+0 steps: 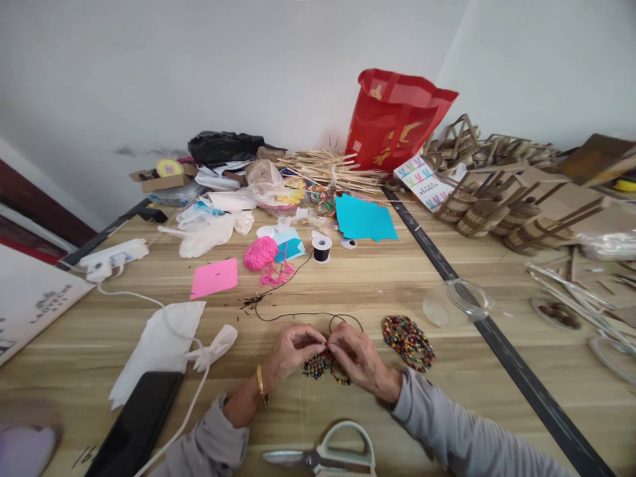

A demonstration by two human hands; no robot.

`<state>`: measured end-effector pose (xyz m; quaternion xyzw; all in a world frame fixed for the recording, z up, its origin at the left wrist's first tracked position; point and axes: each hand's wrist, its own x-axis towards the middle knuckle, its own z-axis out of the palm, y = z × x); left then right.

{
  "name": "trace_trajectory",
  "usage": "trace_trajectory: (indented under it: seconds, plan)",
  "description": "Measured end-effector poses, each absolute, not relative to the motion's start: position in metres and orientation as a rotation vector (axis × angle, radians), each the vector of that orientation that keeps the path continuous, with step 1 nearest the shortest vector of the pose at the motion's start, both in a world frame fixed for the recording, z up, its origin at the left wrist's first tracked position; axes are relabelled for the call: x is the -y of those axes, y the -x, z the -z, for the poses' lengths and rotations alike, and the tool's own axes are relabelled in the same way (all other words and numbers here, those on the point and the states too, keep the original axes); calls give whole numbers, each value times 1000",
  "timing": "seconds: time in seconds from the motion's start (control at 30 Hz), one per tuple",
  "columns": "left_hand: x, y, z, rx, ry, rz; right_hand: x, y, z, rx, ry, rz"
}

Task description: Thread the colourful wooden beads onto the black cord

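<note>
"Two grey sleeves (462, 417) angle inward from the near edge. How do the hands sit?"

"They meet fingertip to fingertip over the tabletop (278, 424), backs upward. The left hand (291, 354), one gold bracelet (260, 384) at its wrist, points right; the right hand (362, 361) points left. Both hover close above a bead bunch (318, 364)."

"Is that the only one of its kind?"

"No, I count two. One lies beneath the fingers, partly hidden; the other, a coil (408, 342), lies to the right of the right hand. Single beads are too many to count."

"What else, by number?"

"One pair of scissors (313, 458) in front of the hands, one phone (136, 424) at left, one clear tub (442, 305) at right. Farther back: one pink yarn ball (260, 254), one pink card (214, 278), one red bag (397, 119)."

"And the cord (298, 314)?"

"Black. It trails from near the spool (321, 254), curves past the far side of the hands and loops in toward the right fingers."

"How far open are they?"

"Barely. Left thumb and forefinger pinch a tiny piece (325, 344), too small to identify. Right thumb and forefinger nip the cord, right beside it."
</note>
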<state>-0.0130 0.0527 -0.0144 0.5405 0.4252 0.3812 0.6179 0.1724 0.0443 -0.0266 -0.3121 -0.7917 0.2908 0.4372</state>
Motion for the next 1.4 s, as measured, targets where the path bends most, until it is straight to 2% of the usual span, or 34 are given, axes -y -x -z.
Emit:
trace_trajectory:
  seconds: [1.4]
  plan:
    - [-53, 13, 12, -948, -1188, -886, -44, -171, 28, 1926, 711, -758]
